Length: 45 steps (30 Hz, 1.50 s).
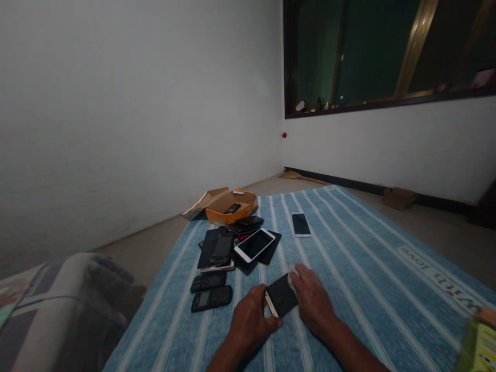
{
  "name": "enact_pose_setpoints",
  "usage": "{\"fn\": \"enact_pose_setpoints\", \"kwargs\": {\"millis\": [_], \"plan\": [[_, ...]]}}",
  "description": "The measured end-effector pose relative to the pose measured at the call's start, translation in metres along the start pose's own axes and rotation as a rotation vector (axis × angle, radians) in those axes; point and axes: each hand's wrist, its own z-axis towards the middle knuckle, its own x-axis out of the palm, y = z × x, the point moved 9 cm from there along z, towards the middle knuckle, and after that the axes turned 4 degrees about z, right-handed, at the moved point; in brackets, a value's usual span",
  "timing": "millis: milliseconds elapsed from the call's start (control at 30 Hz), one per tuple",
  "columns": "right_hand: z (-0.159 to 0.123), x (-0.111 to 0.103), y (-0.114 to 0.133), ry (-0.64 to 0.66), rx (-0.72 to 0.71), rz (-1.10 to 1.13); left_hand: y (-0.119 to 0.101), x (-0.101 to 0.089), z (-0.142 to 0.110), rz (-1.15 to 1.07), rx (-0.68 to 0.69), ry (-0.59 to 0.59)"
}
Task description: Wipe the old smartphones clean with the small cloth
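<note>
A smartphone (281,295) with a dark screen and a light edge lies between my hands, close to the striped cloth. My left hand (250,319) grips its left end, thumb at the near corner. Over the phone's right end my right hand (312,297) presses a crumpled white wipe or tissue (291,275), mostly hidden under the fingers. Beyond them rests a white smartphone (254,245) on a heap of dark phones (221,249). Two keypad phones (211,298) lie left of my left hand. A separate white-framed smartphone (301,225) lies farther off.
An opened orange cardboard box (232,212) with a phone inside stands at the far end of the blue striped cloth (344,289). A yellow-green package (482,343) is at the lower right. Grey fabric (73,310) bulges at the left. A small carton (398,198) sits by the wall.
</note>
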Motion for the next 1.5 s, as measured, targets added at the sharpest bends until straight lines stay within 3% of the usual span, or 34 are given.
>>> {"fn": "enact_pose_setpoints", "kwargs": {"millis": [267, 367, 500, 633, 733, 967, 1067, 1300, 1400, 1500], "plan": [[-0.004, 0.017, 0.058, 0.165, -0.191, 0.198, -0.002, 0.003, 0.001, -0.044, 0.056, -0.037], [0.010, 0.015, 0.046, 0.168, -0.136, 0.154, -0.003, 0.002, 0.000, -0.018, 0.035, -0.014], [0.025, 0.013, 0.008, 0.162, -0.029, 0.053, -0.002, 0.001, -0.001, 0.004, -0.004, 0.011], [0.028, 0.005, -0.017, 0.070, 0.079, -0.027, -0.002, 0.001, -0.001, -0.003, -0.003, 0.021], [0.020, 0.005, -0.007, 0.054, 0.061, -0.044, -0.003, -0.001, -0.001, -0.014, 0.015, 0.007], [-0.008, 0.018, 0.050, 0.179, -0.137, 0.095, -0.005, 0.001, 0.000, -0.008, 0.051, -0.029], [-0.010, 0.012, 0.045, 0.166, -0.139, 0.094, -0.004, 0.000, -0.001, -0.031, 0.045, -0.031], [-0.009, -0.006, -0.015, -0.035, 0.054, -0.044, -0.001, 0.003, 0.000, -0.026, 0.024, 0.002], [-0.019, -0.002, -0.006, -0.091, 0.007, -0.039, -0.001, 0.004, 0.001, -0.027, 0.024, 0.004], [-0.031, 0.008, 0.027, -0.066, -0.119, 0.002, -0.002, 0.004, 0.001, -0.017, 0.038, -0.011]]}}
